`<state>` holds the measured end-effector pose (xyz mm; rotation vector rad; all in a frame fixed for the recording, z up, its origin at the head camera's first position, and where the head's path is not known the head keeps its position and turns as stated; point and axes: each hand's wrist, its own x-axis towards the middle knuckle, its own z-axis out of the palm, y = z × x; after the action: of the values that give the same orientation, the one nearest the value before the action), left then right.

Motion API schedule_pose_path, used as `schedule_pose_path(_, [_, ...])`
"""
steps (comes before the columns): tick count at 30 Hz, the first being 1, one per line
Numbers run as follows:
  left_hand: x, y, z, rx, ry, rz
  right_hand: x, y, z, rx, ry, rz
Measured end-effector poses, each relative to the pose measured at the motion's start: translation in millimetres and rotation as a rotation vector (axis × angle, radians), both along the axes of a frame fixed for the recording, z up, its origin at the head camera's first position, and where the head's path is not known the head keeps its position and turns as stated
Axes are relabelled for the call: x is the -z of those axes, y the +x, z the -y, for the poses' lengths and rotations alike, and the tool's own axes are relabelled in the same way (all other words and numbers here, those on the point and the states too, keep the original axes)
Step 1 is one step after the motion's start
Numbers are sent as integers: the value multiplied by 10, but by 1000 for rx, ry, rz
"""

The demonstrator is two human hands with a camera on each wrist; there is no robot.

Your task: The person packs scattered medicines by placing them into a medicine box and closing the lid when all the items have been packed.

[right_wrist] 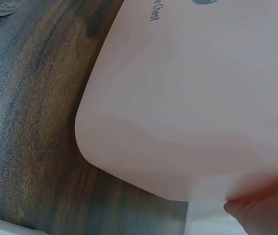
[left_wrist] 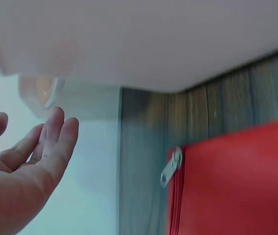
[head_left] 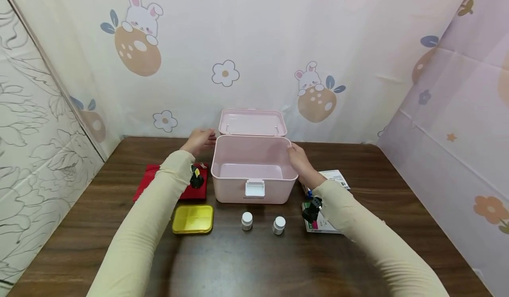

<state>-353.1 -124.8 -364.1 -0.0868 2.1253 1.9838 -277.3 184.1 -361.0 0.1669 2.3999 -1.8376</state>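
A pink medicine chest (head_left: 254, 191) stands in the middle of the table, its lid (head_left: 252, 122) swung back and its inside bare. My right hand (head_left: 301, 163) holds the chest's right rim near the back corner; in the right wrist view only part of that hand (right_wrist: 264, 210) shows beside the pink wall. Off the chest's back left corner is my left hand (head_left: 200, 141), fingers loosely extended with nothing in them. The left wrist view has this hand (left_wrist: 36, 156) apart from the chest wall (left_wrist: 129, 39), with a red zippered pouch (left_wrist: 241, 181) nearby.
In front of the chest stand two white bottles, one left (head_left: 247, 221) and one right (head_left: 279, 225). A yellow case (head_left: 192, 219) lies at front left. Medicine boxes (head_left: 324, 226) lie under the right forearm. A printed curtain (head_left: 254, 45) hangs behind the table.
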Motion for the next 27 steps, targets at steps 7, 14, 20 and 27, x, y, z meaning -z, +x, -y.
schedule_pose_path(7, [-121, 266, 275, 45, -62, -58, -3, 14, -13, 8, 1, -1])
schedule_pose_path(14, [-155, 643, 681, 67, -252, -104, 24, 28, 13, -2, 10, 6])
schedule_pose_path(20, [-74, 956, 1079, 4, -562, -177, 31, 8, 10, -2, 58, -46])
schedule_pose_path(27, [164, 1184, 1471, -30, -879, -131, -15, 1, -19, 29, 52, -111])
